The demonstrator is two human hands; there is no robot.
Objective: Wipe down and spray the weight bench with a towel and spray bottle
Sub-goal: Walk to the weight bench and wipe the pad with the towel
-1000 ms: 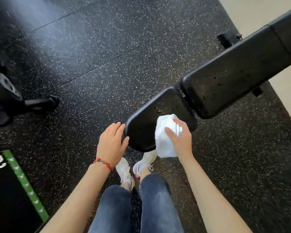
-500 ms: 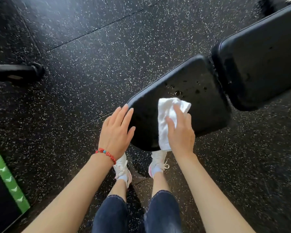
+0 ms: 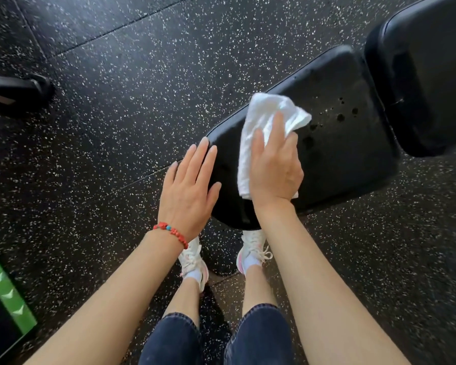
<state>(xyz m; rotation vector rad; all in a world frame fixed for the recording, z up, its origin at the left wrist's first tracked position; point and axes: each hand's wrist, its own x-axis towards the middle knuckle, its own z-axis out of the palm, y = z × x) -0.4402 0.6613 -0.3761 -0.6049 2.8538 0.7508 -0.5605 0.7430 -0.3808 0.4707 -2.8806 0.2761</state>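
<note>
Head view shows the right hand (image 3: 274, 169) pressing a crumpled white cloth towel (image 3: 267, 122) onto the black padded weight-bench seat (image 3: 348, 154), grip clamped on it, left hand (image 3: 187, 188) flat and open at the edge; wiping likely continues toward the droplets (image 3: 340, 117) ahead.

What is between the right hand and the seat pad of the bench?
In the head view, the white towel lies between the right hand and the black seat pad; the hand presses it flat on the pad.
</note>
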